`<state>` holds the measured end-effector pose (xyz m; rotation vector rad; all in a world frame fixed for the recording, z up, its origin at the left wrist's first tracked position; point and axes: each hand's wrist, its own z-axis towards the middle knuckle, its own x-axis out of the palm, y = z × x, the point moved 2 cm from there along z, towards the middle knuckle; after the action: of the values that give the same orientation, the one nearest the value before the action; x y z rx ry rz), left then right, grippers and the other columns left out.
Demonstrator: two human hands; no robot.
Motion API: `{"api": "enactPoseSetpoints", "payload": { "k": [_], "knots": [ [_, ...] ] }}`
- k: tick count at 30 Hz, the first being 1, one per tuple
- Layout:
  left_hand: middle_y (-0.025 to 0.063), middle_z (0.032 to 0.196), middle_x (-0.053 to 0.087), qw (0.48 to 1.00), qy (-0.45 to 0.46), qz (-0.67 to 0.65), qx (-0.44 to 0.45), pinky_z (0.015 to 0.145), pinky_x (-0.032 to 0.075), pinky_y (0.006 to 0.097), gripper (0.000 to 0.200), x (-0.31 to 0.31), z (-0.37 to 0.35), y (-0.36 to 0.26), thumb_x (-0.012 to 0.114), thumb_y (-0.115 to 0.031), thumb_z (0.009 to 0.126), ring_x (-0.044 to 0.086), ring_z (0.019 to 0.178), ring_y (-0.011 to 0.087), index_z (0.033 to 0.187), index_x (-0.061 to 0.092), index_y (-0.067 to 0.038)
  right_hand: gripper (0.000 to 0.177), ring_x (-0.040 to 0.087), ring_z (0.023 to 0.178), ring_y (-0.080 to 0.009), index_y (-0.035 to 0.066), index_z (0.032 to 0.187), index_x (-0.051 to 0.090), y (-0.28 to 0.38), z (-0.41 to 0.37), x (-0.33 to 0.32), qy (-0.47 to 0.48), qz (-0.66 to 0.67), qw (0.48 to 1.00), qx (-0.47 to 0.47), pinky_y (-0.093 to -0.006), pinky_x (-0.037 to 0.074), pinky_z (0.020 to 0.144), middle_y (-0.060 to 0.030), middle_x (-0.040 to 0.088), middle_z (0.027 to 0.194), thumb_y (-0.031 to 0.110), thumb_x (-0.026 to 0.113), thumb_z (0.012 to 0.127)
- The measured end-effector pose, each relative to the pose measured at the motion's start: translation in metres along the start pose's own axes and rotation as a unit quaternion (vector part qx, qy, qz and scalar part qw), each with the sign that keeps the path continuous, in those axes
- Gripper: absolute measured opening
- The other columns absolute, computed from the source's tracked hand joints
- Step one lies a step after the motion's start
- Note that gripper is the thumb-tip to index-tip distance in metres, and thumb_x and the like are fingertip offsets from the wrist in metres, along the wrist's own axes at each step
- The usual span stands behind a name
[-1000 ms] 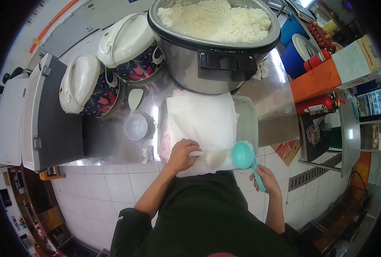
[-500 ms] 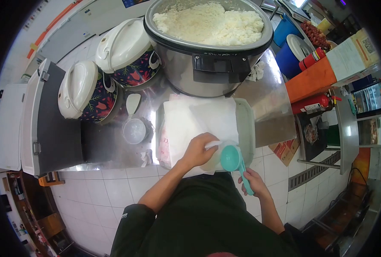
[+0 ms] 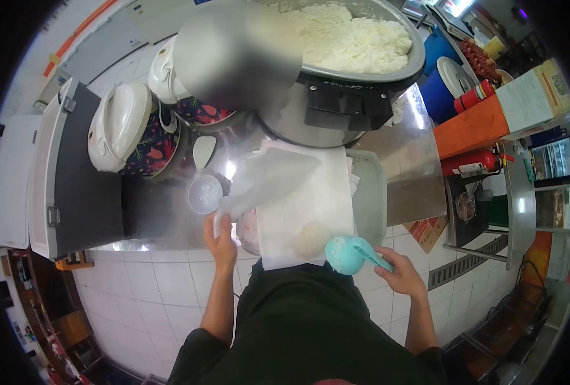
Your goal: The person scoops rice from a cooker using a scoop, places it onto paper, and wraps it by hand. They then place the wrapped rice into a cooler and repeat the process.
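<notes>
My left hand (image 3: 221,239) grips the edge of a thin translucent sheet (image 3: 272,176), which is lifted and smeared by motion over the left side of a stack of white paper (image 3: 323,199). The stack lies on a pale tray (image 3: 370,192). A round mound of rice (image 3: 312,240) rests on the paper near its front edge. In my right hand (image 3: 400,273) is the handle of a turquoise scoop (image 3: 344,255), its rounded cup tilted beside the rice mound at the tray's front edge.
A large cooker (image 3: 362,77) full of rice stands behind the tray. To the left are a small clear bowl (image 3: 205,194), a white paddle (image 3: 203,151), a floral container (image 3: 123,128) and an open grey box (image 3: 83,173). A blurred grey patch covers part of the upper view.
My left hand has moved left, pulling the sheet with it. The rice mound now shows uncovered on the paper. The scoop has turned over and lowered slightly.
</notes>
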<state>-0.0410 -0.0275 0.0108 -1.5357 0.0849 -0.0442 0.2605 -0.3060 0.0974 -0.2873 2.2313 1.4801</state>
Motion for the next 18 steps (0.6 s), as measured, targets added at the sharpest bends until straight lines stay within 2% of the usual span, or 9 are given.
{"api": "enactPoseSetpoints", "payload": {
  "k": [1,3,5,6,7,9,10,13,18],
  "knots": [
    [0.0052,0.092,0.06,0.998,-0.035,-0.042,-0.02,0.076,0.045,0.0263,0.012,-0.007,-0.002,-0.003,0.059,-0.006,0.091,0.054,0.089,0.0115,0.101,0.06,0.0,0.049,0.058,0.067,-0.0202,0.005,0.131,0.049,0.007,0.004,-0.004,0.006,-0.002,1.0,0.002,-0.031,0.049,0.065,-0.0101,0.062,0.082,0.007,0.064,0.085],
    [0.0072,0.092,0.061,0.998,-0.035,-0.034,0.032,0.076,0.045,0.029,0.011,-0.029,-0.003,-0.022,0.061,-0.002,0.083,0.054,0.087,0.0141,0.094,0.062,-0.001,0.043,0.063,0.081,-0.0273,0.008,0.125,0.057,0.02,0.011,-0.008,0.056,-0.015,0.998,0.034,-0.0332,0.05,0.074,-0.0128,0.067,0.097,0.012,0.067,0.084],
    [0.0105,0.09,0.061,0.973,0.203,-0.032,0.108,0.075,0.045,0.0331,0.012,-0.047,-0.001,-0.043,0.064,-0.003,0.07,0.055,0.082,0.0177,0.082,0.063,-0.001,0.042,0.063,0.081,-0.0277,0.01,0.123,0.059,0.029,0.014,-0.007,0.024,-0.067,0.997,-0.013,-0.0336,0.05,0.073,-0.011,0.067,0.096,0.012,0.068,0.083],
    [0.0134,0.087,0.062,0.964,0.25,0.032,0.08,0.073,0.046,0.0356,0.015,-0.052,-0.003,-0.059,0.067,-0.009,0.062,0.058,0.076,0.0242,0.074,0.064,-0.001,0.041,0.063,0.081,-0.0282,0.011,0.121,0.06,0.035,0.018,-0.008,-0.01,-0.116,0.991,-0.064,-0.0341,0.05,0.072,-0.0091,0.066,0.095,0.013,0.069,0.081],
    [0.0134,0.087,0.062,0.967,0.241,0.03,0.073,0.073,0.046,0.0356,0.015,-0.057,-0.002,-0.071,0.067,-0.009,0.062,0.058,0.076,0.0242,0.074,0.064,-0.001,0.041,0.063,0.081,-0.0282,0.011,0.121,0.06,0.04,0.025,-0.01,0.001,-0.121,0.991,-0.065,-0.0341,0.05,0.072,-0.0091,0.066,0.095,0.013,0.069,0.081],
    [0.0137,0.087,0.064,0.834,0.522,0.165,-0.068,0.071,0.047,0.0376,0.016,-0.053,-0.004,-0.079,0.068,-0.012,0.062,0.061,0.076,0.03,0.075,0.065,-0.002,0.036,0.062,0.081,-0.0272,0.014,0.115,0.064,0.054,0.038,-0.011,0.014,-0.243,0.953,-0.179,-0.0362,0.05,0.07,-0.0062,0.065,0.094,0.013,0.069,0.08],
    [0.0125,0.088,0.065,0.774,0.582,0.247,-0.034,0.071,0.048,0.0395,0.018,-0.048,-0.005,-0.08,0.067,-0.015,0.065,0.061,0.081,0.0331,0.079,0.067,-0.005,0.036,0.062,0.081,-0.0272,0.014,0.115,0.064,0.056,0.046,-0.008,0.023,-0.246,0.953,-0.177,-0.0362,0.05,0.07,-0.0062,0.065,0.094,0.013,0.069,0.08],
    [0.0103,0.094,0.067,0.749,0.602,0.275,-0.036,0.08,0.05,0.0359,0.02,-0.032,-0.018,-0.081,0.068,-0.012,0.063,0.062,0.09,0.0304,0.081,0.068,-0.003,0.034,0.062,0.08,-0.024,0.018,0.114,0.064,0.059,0.063,0.007,0.099,-0.264,0.93,-0.235,-0.0357,0.05,0.068,-0.0021,0.064,0.094,0.014,0.067,0.08],
    [0.0071,0.112,0.066,0.738,0.589,0.32,0.08,0.085,0.049,0.0387,0.021,-0.026,-0.028,-0.052,0.068,-0.016,0.065,0.061,0.099,0.0292,0.083,0.069,-0.004,0.031,0.061,0.079,-0.022,0.02,0.115,0.062,0.063,0.082,0.023,0.194,-0.29,0.906,-0.239,-0.0346,0.049,0.067,0.0016,0.062,0.092,0.017,0.064,0.084]
  ]
}}
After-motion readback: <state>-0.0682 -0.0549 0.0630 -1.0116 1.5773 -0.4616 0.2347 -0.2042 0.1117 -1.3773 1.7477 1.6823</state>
